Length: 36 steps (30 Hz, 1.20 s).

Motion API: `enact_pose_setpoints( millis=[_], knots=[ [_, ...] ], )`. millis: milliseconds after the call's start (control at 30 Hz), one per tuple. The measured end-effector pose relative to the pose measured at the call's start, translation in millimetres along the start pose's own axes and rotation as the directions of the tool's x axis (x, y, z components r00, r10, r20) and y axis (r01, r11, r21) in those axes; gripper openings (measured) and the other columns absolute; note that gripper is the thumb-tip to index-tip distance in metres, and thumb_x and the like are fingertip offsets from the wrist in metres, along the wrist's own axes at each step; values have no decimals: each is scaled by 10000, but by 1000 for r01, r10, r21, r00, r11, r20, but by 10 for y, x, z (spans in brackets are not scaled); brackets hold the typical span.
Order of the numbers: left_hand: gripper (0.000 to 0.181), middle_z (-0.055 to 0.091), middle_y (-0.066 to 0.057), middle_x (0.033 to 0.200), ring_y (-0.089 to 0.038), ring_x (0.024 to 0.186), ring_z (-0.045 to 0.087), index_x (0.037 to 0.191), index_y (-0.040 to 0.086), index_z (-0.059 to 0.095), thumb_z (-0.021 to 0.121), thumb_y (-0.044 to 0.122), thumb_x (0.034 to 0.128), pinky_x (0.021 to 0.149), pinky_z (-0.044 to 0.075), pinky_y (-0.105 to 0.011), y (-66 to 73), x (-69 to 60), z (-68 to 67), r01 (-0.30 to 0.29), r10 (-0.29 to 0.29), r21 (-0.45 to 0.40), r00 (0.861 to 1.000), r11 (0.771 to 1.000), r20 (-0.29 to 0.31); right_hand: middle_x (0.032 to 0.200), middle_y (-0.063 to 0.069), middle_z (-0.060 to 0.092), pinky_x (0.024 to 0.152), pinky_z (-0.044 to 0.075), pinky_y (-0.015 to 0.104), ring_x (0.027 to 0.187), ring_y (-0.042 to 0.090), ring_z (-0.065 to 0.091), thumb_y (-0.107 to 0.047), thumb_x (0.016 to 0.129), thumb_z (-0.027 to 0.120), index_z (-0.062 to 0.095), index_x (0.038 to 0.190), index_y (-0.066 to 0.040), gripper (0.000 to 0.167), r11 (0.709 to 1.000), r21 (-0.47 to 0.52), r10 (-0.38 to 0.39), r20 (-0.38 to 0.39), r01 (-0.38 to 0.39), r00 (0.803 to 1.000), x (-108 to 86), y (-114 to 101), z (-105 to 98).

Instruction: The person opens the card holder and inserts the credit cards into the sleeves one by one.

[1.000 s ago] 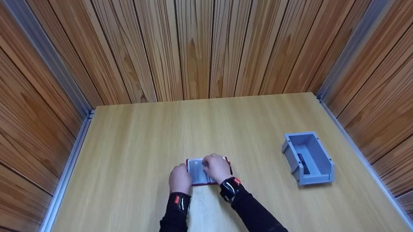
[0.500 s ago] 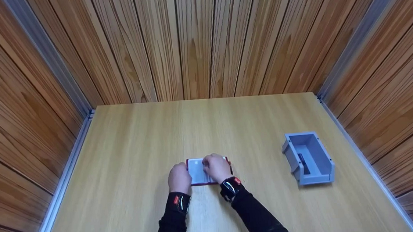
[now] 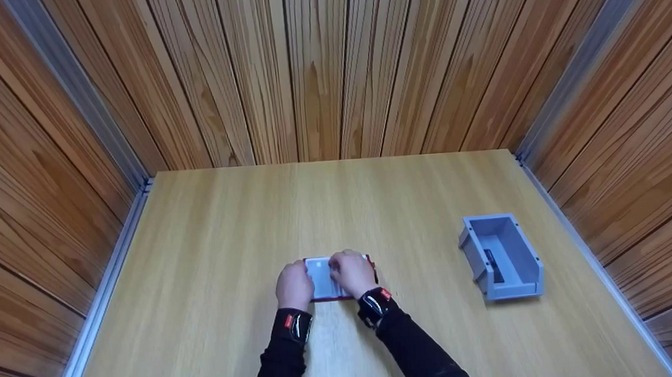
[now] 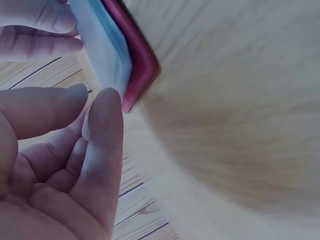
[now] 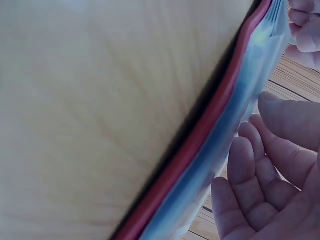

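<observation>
A red-covered card holder (image 3: 323,279) with clear plastic sleeves lies opened flat near the table's front. My left hand (image 3: 294,285) is at its left edge. In the left wrist view, the left thumb and index fingertip come close together beside the sleeves' corner (image 4: 107,70); whether a sleeve is between them is unclear. My right hand (image 3: 353,273) lies over the right half, hiding much of it. In the right wrist view its fingers (image 5: 241,160) are loosely bent against the sleeves, the thumb (image 5: 287,114) apart from them.
A grey-blue plastic bin (image 3: 515,289) stands on the table to the right, with a small dark object (image 3: 494,266) inside. Wooden plank walls (image 3: 314,64) enclose the table (image 3: 224,221) at the back and both sides.
My left hand shifts slightly left, then back right over the card holder's left edge. The left sleeve looks brighter than a second ago. The right hand stays in place.
</observation>
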State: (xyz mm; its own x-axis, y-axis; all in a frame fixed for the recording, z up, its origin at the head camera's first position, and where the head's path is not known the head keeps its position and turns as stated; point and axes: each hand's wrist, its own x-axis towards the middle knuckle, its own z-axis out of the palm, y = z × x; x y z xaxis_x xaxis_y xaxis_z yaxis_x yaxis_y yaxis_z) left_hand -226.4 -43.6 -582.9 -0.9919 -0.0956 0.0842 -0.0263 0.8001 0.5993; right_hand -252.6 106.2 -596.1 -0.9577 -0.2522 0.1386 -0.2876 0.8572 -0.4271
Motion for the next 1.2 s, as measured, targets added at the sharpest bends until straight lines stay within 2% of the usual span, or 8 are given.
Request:
enact_pose_setpoints(
  millis=[267, 433, 600, 900, 1200],
  knots=[
    [54, 648, -169, 767, -359, 746, 642, 826, -39, 649, 654, -58, 776, 670, 504, -479, -41, -20, 38, -26, 26, 21, 999, 999, -21, 890, 51, 658, 773, 500, 402, 868, 267, 633, -104, 777, 784, 725, 916, -84, 152, 999, -6, -47, -39, 47, 998, -23, 12, -4],
    [67, 643, -153, 751, -340, 719, 633, 798, -17, 646, 625, -78, 780, 649, 494, -469, -42, -13, 37, -26, 27, 20, 1000, 999, -16, 910, 64, 665, 792, 500, 416, 882, 276, 634, -105, 791, 777, 734, 946, -74, 164, 1000, 2, -30, -20, 30, 999, -14, 2, -9],
    [87, 642, -161, 734, -351, 701, 633, 765, -7, 642, 600, -82, 781, 631, 486, -479, -38, -11, 50, -48, 49, 18, 998, 999, -40, 912, 66, 668, 799, 497, 416, 875, 277, 632, -103, 791, 777, 739, 960, -69, 176, 1000, -2, -24, -10, 24, 1000, -6, 4, -14],
    [80, 632, -180, 759, -361, 738, 635, 833, -33, 652, 579, -59, 814, 657, 498, -477, -18, -19, 53, -64, 66, 60, 997, 996, -34, 907, 62, 663, 792, 501, 411, 869, 272, 632, -99, 780, 779, 735, 961, -65, 189, 999, 8, -33, -7, 33, 999, -5, 15, -12],
    [86, 635, -193, 774, -367, 757, 642, 856, -47, 654, 575, -62, 828, 678, 508, -479, -11, -25, 57, -75, 79, 88, 996, 993, -39, 959, 83, 664, 842, 497, 416, 927, 284, 632, -134, 830, 760, 725, 1023, -44, 216, 998, 50, -45, 30, 44, 999, -55, 0, -102]
  ],
)
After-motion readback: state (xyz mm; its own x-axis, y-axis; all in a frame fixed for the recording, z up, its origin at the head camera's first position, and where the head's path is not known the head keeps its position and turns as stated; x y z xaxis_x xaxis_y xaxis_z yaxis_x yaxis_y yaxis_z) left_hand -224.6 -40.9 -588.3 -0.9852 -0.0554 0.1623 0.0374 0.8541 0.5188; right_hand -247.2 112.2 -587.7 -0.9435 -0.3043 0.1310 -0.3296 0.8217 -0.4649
